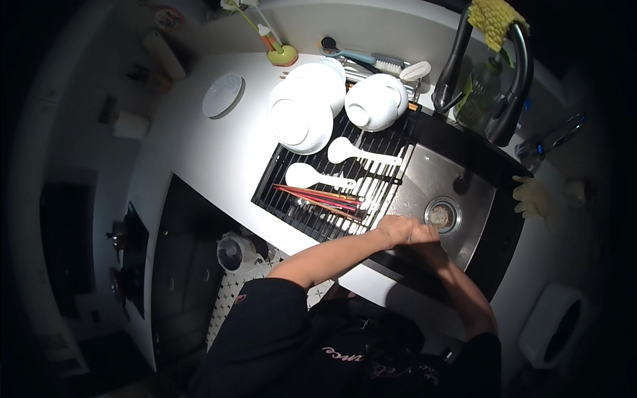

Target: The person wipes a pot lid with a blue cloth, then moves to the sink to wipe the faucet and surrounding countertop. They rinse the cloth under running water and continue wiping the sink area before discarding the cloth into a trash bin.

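My left hand [395, 231] and my right hand [426, 236] are together above the near left part of the steel sink [423, 174], with fingers curled. Whether they grip something between them cannot be told. Just left of them, a black roll-up drying rack [318, 222] lies across the sink edge. On it rest several chopsticks [318, 196], two white soup spoons [301, 175] [341, 150], overturned white bowls [371, 107] and larger white bowls or dishes [298, 122]. The sink drain [442, 216] is right of my hands, with light-coloured bits in it.
A small white dish [222, 95] lies on the left counter. Behind the rack stand a green brush holder [282, 55] and a scrub brush [388, 65]. A black faucet [450, 74], a yellow cloth [497, 22] and a green bottle [480, 94] are at the back. Pale gloves [532, 201] lie right.
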`<action>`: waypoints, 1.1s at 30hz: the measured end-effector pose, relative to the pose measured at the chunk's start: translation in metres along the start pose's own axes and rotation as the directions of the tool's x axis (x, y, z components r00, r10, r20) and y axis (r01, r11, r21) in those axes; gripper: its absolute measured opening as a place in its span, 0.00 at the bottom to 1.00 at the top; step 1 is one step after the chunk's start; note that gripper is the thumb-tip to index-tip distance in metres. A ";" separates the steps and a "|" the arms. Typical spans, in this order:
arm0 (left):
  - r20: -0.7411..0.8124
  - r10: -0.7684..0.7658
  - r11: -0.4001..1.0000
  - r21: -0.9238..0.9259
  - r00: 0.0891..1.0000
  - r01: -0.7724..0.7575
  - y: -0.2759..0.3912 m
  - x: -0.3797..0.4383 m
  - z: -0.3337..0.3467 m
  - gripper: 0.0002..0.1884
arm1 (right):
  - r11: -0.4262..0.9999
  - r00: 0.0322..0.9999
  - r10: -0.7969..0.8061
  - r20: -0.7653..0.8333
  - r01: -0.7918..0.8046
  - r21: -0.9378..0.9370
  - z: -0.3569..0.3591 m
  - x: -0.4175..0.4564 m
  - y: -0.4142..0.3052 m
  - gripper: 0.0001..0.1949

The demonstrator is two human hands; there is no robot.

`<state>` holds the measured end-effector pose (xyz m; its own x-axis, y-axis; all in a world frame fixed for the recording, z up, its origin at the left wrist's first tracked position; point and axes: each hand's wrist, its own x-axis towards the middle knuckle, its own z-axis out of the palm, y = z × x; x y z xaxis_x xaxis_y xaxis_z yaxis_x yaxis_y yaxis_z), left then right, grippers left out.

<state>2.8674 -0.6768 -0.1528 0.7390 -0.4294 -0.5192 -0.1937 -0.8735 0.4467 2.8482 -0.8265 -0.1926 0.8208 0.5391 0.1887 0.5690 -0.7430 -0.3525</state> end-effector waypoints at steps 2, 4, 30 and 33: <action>0.027 -0.006 0.998 -0.070 1.000 0.008 -0.007 0.000 0.009 0.15 | 0.983 0.988 -0.153 -0.028 0.149 -0.111 -0.001 0.002 -0.002 0.11; 0.062 0.017 0.991 -0.132 0.998 -0.009 -0.009 0.003 0.012 0.18 | 0.972 0.983 -0.184 0.003 0.182 -0.148 0.000 -0.003 0.004 0.08; -0.520 0.006 0.561 -0.706 0.854 -0.434 0.064 -0.038 -0.021 0.08 | -0.010 0.754 0.623 0.209 -0.259 0.966 -0.135 -0.071 0.001 0.19; -0.705 0.027 0.709 -0.486 0.708 -0.511 0.084 -0.054 -0.037 0.05 | -0.084 0.720 0.645 0.257 -0.267 0.960 -0.147 -0.078 0.015 0.19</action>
<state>2.8355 -0.7182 -0.0605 0.9733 -0.1660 0.1583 -0.2014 -0.2884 0.9361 2.8002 -0.9377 -0.0774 0.9450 0.0110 -0.3270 -0.3151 0.2991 -0.9007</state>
